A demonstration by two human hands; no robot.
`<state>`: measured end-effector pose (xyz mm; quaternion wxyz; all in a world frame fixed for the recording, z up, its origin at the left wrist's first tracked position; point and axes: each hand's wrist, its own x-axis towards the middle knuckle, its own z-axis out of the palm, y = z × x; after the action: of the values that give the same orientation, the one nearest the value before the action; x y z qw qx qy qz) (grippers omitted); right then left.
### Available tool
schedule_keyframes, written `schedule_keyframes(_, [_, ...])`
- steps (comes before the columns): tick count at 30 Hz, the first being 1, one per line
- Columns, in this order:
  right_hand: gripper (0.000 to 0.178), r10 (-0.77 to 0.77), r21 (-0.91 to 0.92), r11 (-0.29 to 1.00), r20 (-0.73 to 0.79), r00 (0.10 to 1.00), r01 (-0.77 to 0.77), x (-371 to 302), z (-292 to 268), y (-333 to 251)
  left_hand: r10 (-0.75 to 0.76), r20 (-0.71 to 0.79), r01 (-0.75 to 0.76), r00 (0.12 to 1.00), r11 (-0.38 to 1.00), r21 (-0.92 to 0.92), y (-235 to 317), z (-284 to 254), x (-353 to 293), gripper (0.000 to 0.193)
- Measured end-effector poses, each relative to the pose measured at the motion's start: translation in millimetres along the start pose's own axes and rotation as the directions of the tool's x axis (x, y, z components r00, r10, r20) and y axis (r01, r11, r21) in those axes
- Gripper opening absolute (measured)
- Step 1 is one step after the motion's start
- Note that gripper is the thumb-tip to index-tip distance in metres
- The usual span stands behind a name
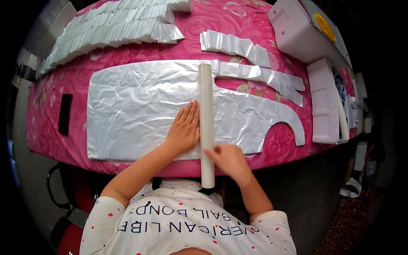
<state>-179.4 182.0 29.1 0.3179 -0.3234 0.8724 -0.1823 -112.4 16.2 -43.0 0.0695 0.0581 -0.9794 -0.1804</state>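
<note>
One table under a pink flowered cloth (44,127) fills most of the view. On it lies one wide, silvery, see-through plastic sheet (131,106), creased, with two cut-out curves toward its right end. One large bank of folded clear packets (114,25), too closely packed to count, spreads over the far left. Two white boxes stand at the right, an upper one (293,29) and a lower one (323,102). One long pale tube (205,93) lies across the sheet, its near end overhanging the table edge. Beyond the sheet sits one short row of overlapping packets (233,45).

Two bare hands are at the tube. The left hand (185,127) is flat and opened out, fingers together, resting on the sheet against the tube's left side. The right hand (229,159) is loosely curled, thumb touching the tube near its lower end; whether its fingers grasp it, I cannot tell.

One dark phone-like slab (65,114) lies left of the sheet.
</note>
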Motion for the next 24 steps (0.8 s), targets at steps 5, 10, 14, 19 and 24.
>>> schedule_keyframes(5, [0.058,0.071,0.212,0.976,-0.057,0.996,-0.057,108.3,-37.6,-13.2,0.004,0.023,-0.005,1.000,0.997,0.075,-1.3,1.1,1.3,0.061])
schedule_keyframes(10, [0.037,0.134,0.976,0.214,0.015,0.991,-0.044,202.7,-25.3,8.8,0.023,0.004,-0.023,1.000,0.999,0.048,-1.8,1.3,3.8,0.061])
schedule_keyframes(14, [0.022,0.062,0.846,-0.507,-0.154,0.986,0.164,223.4,-40.4,31.6,0.015,0.019,-0.016,1.000,0.998,0.062,-1.5,-1.3,1.9,0.061])
schedule_keyframes(19, [0.028,0.019,0.728,-0.583,-0.432,0.902,0.361,215.2,-115.2,124.6,0.018,0.022,-0.018,1.000,1.000,0.000,0.3,-3.7,2.0,0.063])
schedule_keyframes(24, [0.034,0.276,0.668,-0.292,-0.626,0.729,0.685,145.9,-181.2,68.0,0.015,0.007,-0.015,1.000,1.000,-0.004,-1.5,0.4,0.6,0.064])
